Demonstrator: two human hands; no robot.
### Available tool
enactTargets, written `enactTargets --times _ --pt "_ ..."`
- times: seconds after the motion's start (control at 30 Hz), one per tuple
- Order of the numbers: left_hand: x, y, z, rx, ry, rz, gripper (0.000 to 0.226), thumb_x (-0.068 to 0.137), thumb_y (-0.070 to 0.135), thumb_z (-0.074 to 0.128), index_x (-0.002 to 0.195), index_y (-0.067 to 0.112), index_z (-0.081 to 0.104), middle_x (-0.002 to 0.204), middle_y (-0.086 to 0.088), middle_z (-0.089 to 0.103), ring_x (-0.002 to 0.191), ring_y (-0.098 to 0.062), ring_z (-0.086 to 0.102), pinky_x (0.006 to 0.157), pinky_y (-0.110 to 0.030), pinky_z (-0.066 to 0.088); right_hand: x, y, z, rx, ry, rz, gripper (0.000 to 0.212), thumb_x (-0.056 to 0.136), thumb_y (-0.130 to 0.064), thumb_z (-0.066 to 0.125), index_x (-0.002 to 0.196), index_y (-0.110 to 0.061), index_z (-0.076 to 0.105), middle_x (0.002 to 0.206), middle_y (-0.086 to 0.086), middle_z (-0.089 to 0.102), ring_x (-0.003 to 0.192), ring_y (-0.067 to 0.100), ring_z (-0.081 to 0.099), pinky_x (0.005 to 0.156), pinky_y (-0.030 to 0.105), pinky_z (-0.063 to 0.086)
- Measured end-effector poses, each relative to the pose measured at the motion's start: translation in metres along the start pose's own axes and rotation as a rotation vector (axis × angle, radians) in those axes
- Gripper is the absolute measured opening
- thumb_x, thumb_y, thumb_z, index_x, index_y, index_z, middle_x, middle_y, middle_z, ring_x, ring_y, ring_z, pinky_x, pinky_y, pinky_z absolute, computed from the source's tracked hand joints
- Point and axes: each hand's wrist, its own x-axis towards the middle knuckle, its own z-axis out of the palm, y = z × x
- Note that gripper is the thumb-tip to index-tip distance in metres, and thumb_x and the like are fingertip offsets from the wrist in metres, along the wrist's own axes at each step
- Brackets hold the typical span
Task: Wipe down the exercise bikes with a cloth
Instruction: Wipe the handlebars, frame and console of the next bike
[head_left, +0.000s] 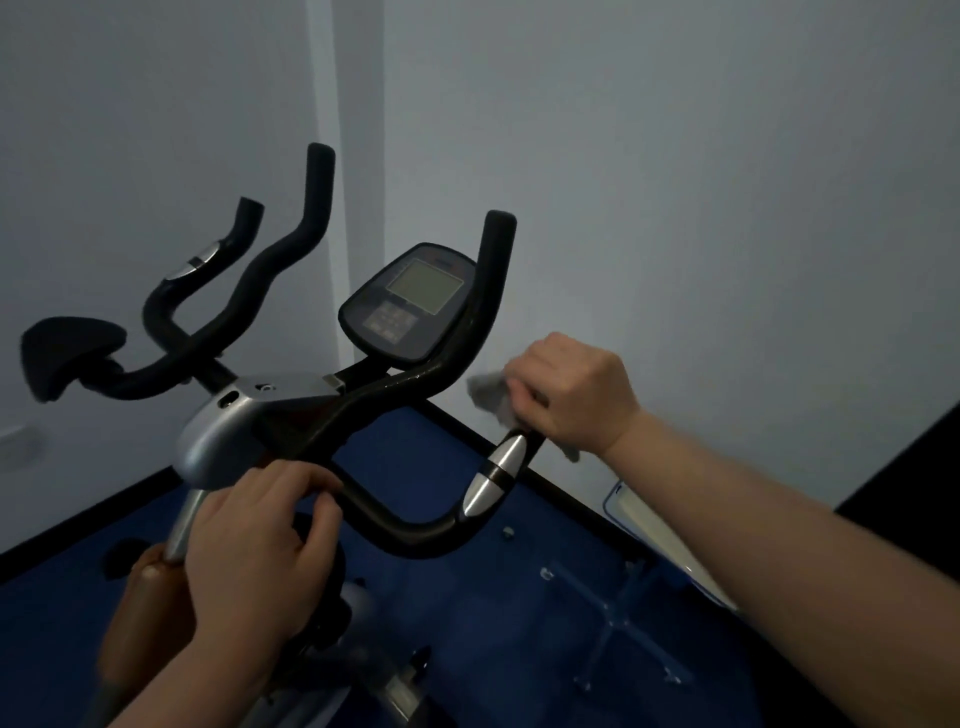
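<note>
An exercise bike with black handlebars (410, 530), a grey stem cover (228, 436) and a console with a screen (410, 304) fills the middle of the view. My right hand (571, 395) grips a grey cloth (488, 395) wrapped around the end of the right handlebar, just above its silver pulse sensor (496, 475). My left hand (260, 551) is closed around the inner bend of the handlebar below the stem cover. A second bike's handlebars (291, 244) and black seat (67, 358) stand behind at the left.
Pale walls meet in a corner behind the bikes. The floor (467, 597) is blue with a black skirting edge. A white-framed object (654, 530) lies on the floor at the right. A brown rounded part (145, 613) sits low beside my left wrist.
</note>
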Motion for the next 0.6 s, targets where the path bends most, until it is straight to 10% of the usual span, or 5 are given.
enactTargets --times 0.23,0.47,0.6 --pt "-0.001 0.000 0.001 0.018 0.011 -0.012 0.023 0.082 0.034 0.040 0.081 0.026 0.062 0.073 0.013 0.054 0.067 -0.007 0.043 0.067 -0.030 0.029 0.009 -0.062 0.018 0.393 0.442 1.210 0.031 0.100 -0.034 0.040 0.107 -0.015 0.063 0.095 0.001 0.066 0.081 0.013 0.061 0.064 0.024 0.046" --pt "0.000 0.003 -0.001 0.012 -0.017 -0.031 0.027 0.081 0.037 0.037 0.080 0.026 0.061 0.072 0.012 0.056 0.066 -0.009 0.045 0.067 -0.031 0.031 -0.010 -0.139 0.023 0.845 0.503 1.667 0.032 0.099 -0.045 0.032 0.128 -0.033 0.041 0.115 0.016 0.064 0.099 0.035 0.065 0.082 0.053 0.054" --pt "0.000 0.003 -0.001 0.009 0.000 -0.017 0.027 0.081 0.036 0.038 0.079 0.025 0.062 0.071 0.013 0.053 0.065 -0.011 0.045 0.064 -0.031 0.030 -0.005 -0.114 0.021 0.836 0.434 1.700 0.038 0.100 -0.047 0.027 0.128 -0.028 0.043 0.116 0.011 0.065 0.102 0.029 0.064 0.088 0.045 0.053"
